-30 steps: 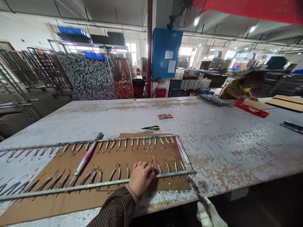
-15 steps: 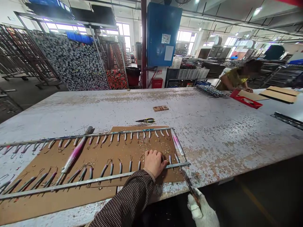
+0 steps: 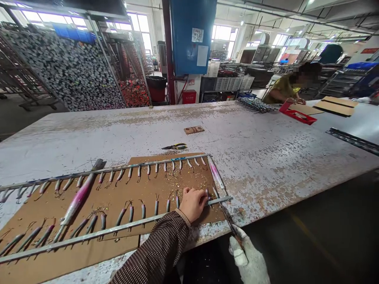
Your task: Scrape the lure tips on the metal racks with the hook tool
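Note:
A long metal rack (image 3: 103,232) with several small grey-pink lures (image 3: 143,209) hanging from its bars lies on brown cardboard (image 3: 89,252) near the table's front edge. My left hand (image 3: 193,204) rests on the near bar close to its right end, fingers curled round one lure. My right hand (image 3: 249,262), in a white glove, is below the table edge and grips a thin dark tool (image 3: 229,223) whose tip points up at the rack's right end.
Yellow-handled pliers (image 3: 175,146) and a small wooden block (image 3: 194,129) lie on the worn white table (image 3: 266,150). Another person (image 3: 286,88) works at the far right by a red tray (image 3: 297,114). Racks of parts stand behind.
My left hand has slid right along the near bar towards its end. The view has tilted and shifted. The gloved hand stays on the tool.

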A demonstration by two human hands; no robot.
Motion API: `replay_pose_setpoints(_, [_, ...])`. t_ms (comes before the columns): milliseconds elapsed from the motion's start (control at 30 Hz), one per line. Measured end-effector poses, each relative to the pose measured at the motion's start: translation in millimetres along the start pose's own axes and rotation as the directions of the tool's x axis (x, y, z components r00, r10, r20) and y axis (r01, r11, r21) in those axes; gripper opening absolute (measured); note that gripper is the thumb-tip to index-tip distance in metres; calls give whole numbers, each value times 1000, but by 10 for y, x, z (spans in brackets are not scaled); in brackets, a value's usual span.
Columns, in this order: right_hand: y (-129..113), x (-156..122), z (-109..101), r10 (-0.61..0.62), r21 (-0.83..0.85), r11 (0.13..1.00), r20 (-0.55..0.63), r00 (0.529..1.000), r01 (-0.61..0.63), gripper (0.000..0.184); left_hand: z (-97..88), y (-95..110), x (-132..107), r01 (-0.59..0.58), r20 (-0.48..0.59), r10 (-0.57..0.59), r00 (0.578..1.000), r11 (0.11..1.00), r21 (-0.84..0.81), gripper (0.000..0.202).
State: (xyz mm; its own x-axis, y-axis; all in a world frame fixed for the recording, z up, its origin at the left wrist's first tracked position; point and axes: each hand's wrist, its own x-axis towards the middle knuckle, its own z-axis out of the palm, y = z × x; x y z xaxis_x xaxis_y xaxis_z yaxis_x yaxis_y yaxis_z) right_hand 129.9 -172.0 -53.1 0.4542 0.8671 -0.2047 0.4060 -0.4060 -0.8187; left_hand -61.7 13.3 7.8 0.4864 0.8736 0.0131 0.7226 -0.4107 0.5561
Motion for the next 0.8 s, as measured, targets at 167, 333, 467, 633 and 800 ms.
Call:
replay_pose_setpoints(167, [-17,-58,-98,-4,98,995,-30,1000,7,79,-7,-5,3,-23,20,23,1000,1000,-18,16])
replay_pose_setpoints(333, [-103,-44,-204,-98,64,993,-29,995,99,81,-15,9,3,-32,19,33,999,999,-11,18])
replay_pose_setpoints(467, [-163,-7,-247,-179,-11,984,-67,982,178,71,-15,20,-1,-31,26,31,999,999,9,15])
replay_pose_setpoints(633, [-279,97,-267,-397,-81,917,-113,911,389,54,-9,27,-6,-25,17,25,1000,1000,16,13])
replay_pose_setpoints(800, [-511,208,-335,-704,-247,705,-128,699,665,36,9,30,15,8,17,-9,1000,1000,14,14])
